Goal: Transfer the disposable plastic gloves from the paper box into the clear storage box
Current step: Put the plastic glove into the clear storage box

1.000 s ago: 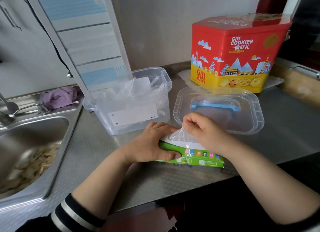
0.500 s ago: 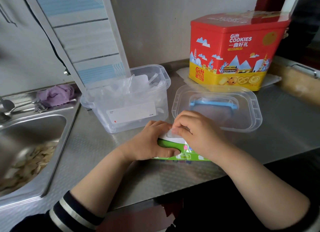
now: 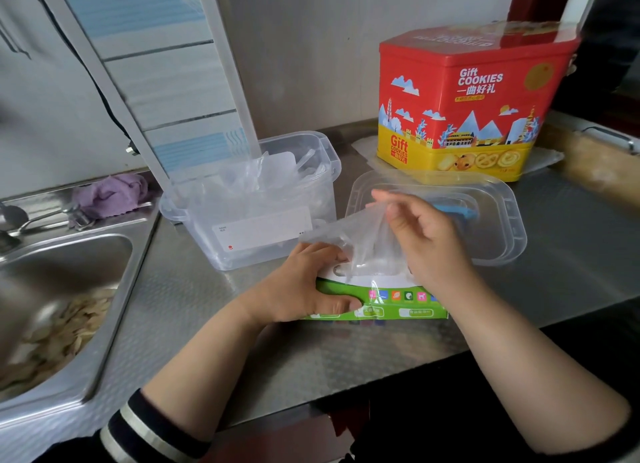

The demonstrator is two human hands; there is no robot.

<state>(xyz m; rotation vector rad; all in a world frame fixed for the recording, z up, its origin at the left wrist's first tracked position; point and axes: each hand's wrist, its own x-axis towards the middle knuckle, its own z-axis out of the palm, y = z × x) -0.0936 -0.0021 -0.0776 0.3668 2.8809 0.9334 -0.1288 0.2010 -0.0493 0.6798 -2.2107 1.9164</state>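
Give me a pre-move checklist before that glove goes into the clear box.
1. Right hand has a grip on the plastic glove: ok.
2. Left hand steadies the paper box: ok.
3. Glove fully free of the paper box: not ok, its lower end is at the opening.
4. Clear storage box open: ok, lid lies beside it.
5. Room left inside: cannot tell.

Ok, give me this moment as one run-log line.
left hand: holds paper box down | right hand: pinches plastic glove, partly out of box | clear storage box: open, holds gloves
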